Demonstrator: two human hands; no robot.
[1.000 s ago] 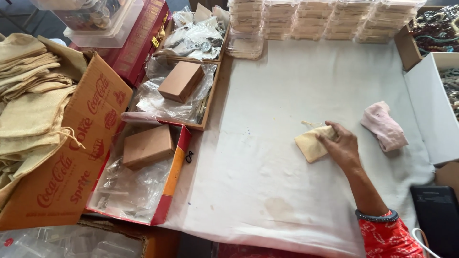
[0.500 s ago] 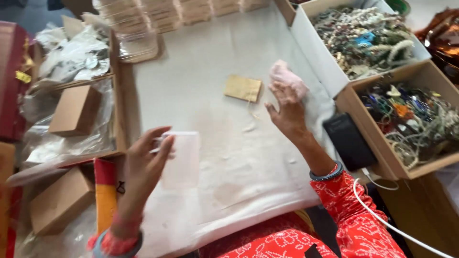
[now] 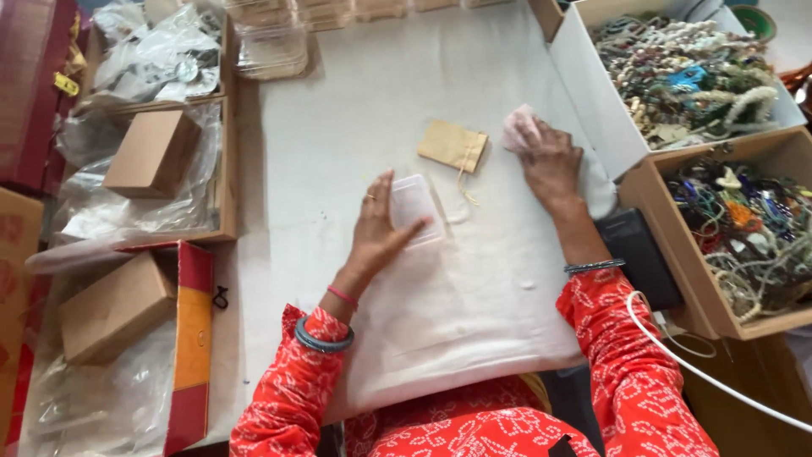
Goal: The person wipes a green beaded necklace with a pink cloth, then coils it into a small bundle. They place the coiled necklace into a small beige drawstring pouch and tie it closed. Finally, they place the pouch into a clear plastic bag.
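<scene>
- The left hand lies flat, fingers spread, palm down on a clear plastic box on the desk; the box sits at its 1 o'clock.
- The box's long axis runs from 11 to 5 o'clock.
- The right hand presses a pink cloth, fingers loosely spread.
- A tan pouch lies between the hands.

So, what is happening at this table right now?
A person in red patterned sleeves works at a white cloth covered table. The left hand rests on a small clear plastic box, its fingers along the box's left side. The right hand presses on a pink cloth. A tan fabric pouch lies between them, and boxes of beaded jewellery stand at the right.
</scene>
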